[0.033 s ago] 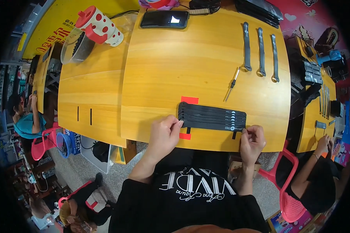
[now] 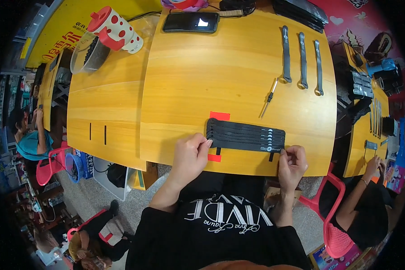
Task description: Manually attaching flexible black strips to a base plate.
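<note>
Several flat black straps (image 2: 243, 134) lie overlapped in a row near the table's front edge, with rounded ends at the left and pale marks toward the right. My left hand (image 2: 191, 155) is closed in a pinch at the left end of the nearest strap. At that strap's right end, the thumb and fingers of my right hand (image 2: 293, 165) pinch the corner. Red tape (image 2: 220, 116) shows beyond the row's left end, and another red piece (image 2: 214, 158) lies in front of it. Short black marks peek out under the strap's front edge.
Three more straps (image 2: 303, 60) lie apart at the far right, beside a thin screwdriver (image 2: 269, 97). Farther back are a phone (image 2: 191, 22), a red-spotted tumbler (image 2: 118, 33) and a clear bowl (image 2: 90, 56). Co-workers sit left and right, near a pink chair (image 2: 333, 225).
</note>
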